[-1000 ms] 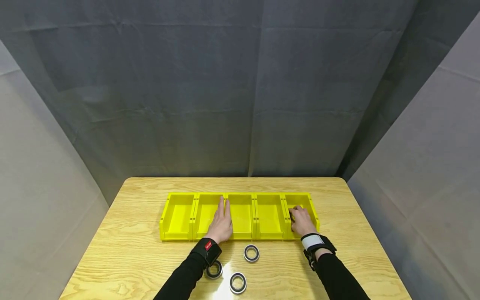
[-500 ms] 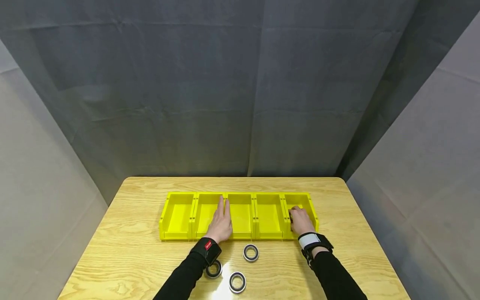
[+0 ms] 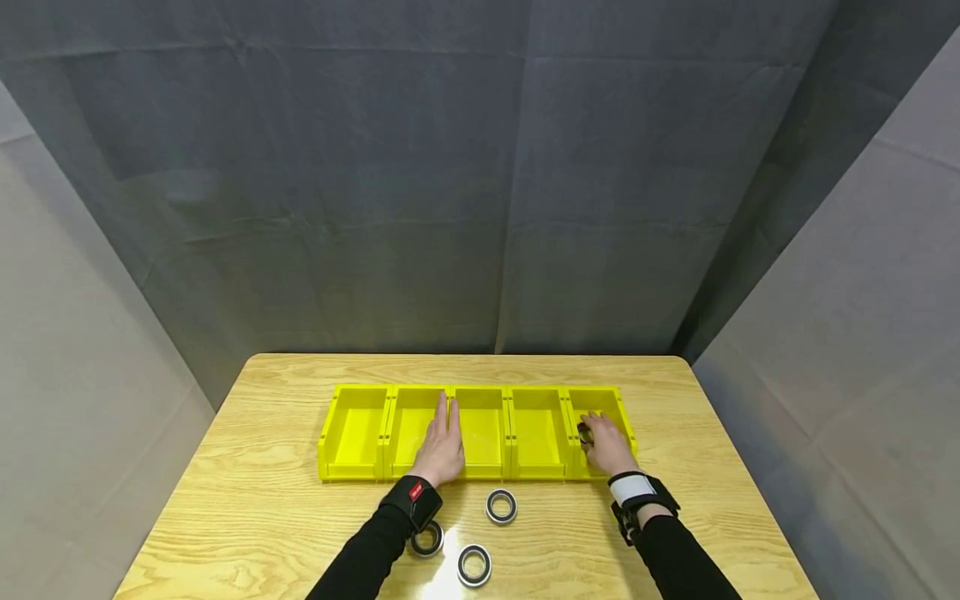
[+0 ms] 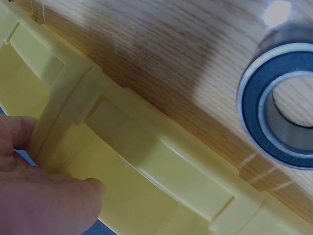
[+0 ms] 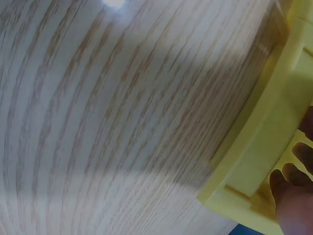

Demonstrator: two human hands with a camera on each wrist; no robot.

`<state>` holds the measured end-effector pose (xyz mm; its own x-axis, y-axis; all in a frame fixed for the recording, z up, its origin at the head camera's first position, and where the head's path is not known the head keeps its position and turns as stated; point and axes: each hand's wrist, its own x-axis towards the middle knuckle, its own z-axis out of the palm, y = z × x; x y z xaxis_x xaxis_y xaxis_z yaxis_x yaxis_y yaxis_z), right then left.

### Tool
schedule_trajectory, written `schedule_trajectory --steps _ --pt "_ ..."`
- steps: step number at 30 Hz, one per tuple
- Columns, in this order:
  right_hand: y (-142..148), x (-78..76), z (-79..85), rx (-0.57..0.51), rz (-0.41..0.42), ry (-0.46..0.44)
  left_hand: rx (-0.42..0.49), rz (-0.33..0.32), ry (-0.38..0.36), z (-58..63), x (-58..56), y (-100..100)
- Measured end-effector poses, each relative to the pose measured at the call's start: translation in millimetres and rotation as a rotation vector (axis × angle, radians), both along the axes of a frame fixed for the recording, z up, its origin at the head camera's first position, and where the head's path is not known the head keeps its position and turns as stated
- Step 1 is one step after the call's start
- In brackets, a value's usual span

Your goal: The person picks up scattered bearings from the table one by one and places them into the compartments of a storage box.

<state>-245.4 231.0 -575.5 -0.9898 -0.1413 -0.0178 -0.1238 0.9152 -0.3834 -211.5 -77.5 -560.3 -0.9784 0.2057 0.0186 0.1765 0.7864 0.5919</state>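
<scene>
My right hand (image 3: 609, 446) reaches into the rightmost yellow bin (image 3: 628, 421). Its fingers hold a dark ring-shaped bearing (image 3: 584, 434), partly hidden by the hand. In the right wrist view, bent fingertips (image 5: 293, 178) show inside the bin, with no bearing visible. My left hand (image 3: 441, 450) lies with straight fingers over the divider between the second and third bins from the left. The left wrist view shows its digits on both sides of that yellow divider (image 4: 63, 110). Before the bins lie three bearings: one (image 3: 501, 494), one nearer (image 3: 474, 584), and one by my left wrist (image 3: 428, 552).
Several yellow bins stand joined side by side, including the leftmost bin (image 3: 358, 433) and the fourth bin (image 3: 538, 433). They rest on a wooden table (image 3: 247, 500). A dark grey cloth (image 3: 375, 208) hangs behind, with pale side panels (image 3: 862, 350).
My right hand has shifted slightly right and turned within the rightmost bin, so more of the bearing shows. My left hand and the three bearings on the table stay put.
</scene>
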Motion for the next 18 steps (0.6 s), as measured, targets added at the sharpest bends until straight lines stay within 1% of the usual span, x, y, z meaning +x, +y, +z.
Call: schedule_trajectory --steps 4,5,7,11,18 --pt "1 5.9 4.7 -0.048 -0.02 0.023 0.011 -0.003 0.008 -1.1 -0.3 0" --pt "1 7.3 6.2 -0.064 -0.026 0.017 0.011 -0.003 0.01 -1.3 -0.6 0" --pt "2 8.0 8.1 -0.09 -0.039 -0.004 0.007 -0.008 0.008 2.2 0.3 -1" --pt "2 10.5 11.9 -0.122 -0.052 -0.018 -0.001 -0.011 0.016 2.3 0.3 -1" --pt "1 16.1 19.5 -0.142 -0.038 0.032 -0.002 -0.01 0.001 1.8 0.4 -1"
